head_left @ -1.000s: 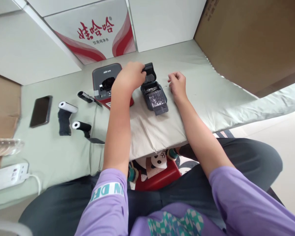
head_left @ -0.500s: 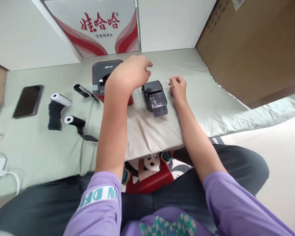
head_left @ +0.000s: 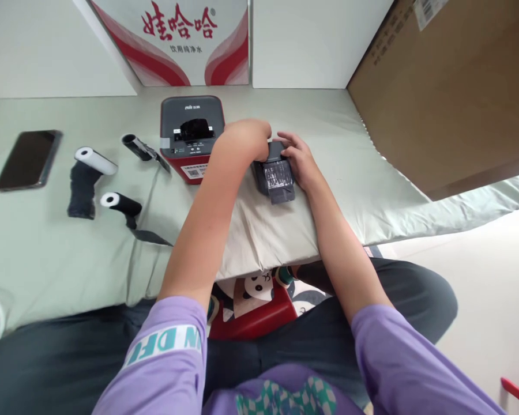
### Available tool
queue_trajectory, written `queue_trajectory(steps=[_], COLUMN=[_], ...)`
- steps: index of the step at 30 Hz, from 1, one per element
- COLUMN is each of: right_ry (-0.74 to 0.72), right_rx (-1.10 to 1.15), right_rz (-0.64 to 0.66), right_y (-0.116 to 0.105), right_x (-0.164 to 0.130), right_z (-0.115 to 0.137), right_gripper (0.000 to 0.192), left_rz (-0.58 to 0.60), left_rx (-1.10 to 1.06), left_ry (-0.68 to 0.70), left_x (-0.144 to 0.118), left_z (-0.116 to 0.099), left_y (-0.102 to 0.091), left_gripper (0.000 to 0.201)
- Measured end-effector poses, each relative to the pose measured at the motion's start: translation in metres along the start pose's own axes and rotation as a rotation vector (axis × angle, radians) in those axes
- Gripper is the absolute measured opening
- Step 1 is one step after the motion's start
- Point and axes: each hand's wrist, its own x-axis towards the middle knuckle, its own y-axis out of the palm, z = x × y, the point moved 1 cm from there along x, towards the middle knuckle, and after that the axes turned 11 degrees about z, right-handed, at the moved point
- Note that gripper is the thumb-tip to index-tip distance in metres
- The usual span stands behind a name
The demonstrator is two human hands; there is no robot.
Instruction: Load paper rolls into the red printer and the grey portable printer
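The small dark grey label printer (head_left: 275, 176) sits on the pale green cloth-covered table (head_left: 52, 248), near the middle, just right of a larger grey-and-red printer (head_left: 192, 135) that stands slightly farther back. Both hands close on the small printer from opposite sides — the left hand (head_left: 247, 138) curls over its far left corner, knuckles up, and the right hand (head_left: 297, 158) lies against its right flank with fingers reaching across the far edge. Each hand is clamped on the casing, though the left fingertips are hidden beneath the hand. The printer's long axis runs from far to near, with a strip of dark label tape (head_left: 280, 193) poking out of the near end toward the person. Neither hand is nearer; both touch it. Well apart to the left lie a white-cored black roll (head_left: 96, 161), a second roll (head_left: 120, 204), a black tube (head_left: 139, 147) and a black phone (head_left: 26, 159).
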Motion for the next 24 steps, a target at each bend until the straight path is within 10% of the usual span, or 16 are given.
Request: queue_trajectory(steps=[24], right_ry=[0.019], right_rx=[-0.04], right_rz=[-0.005], right_y=[0.005], right_x=[-0.005], right_z=[0.005], right_gripper=[0.066], left_rz=[0.069], left_rx=[0.106], left_ry=[-0.051], left_x=[-0.005], left_z=[-0.005], left_y=[-0.002], left_gripper=[0.053])
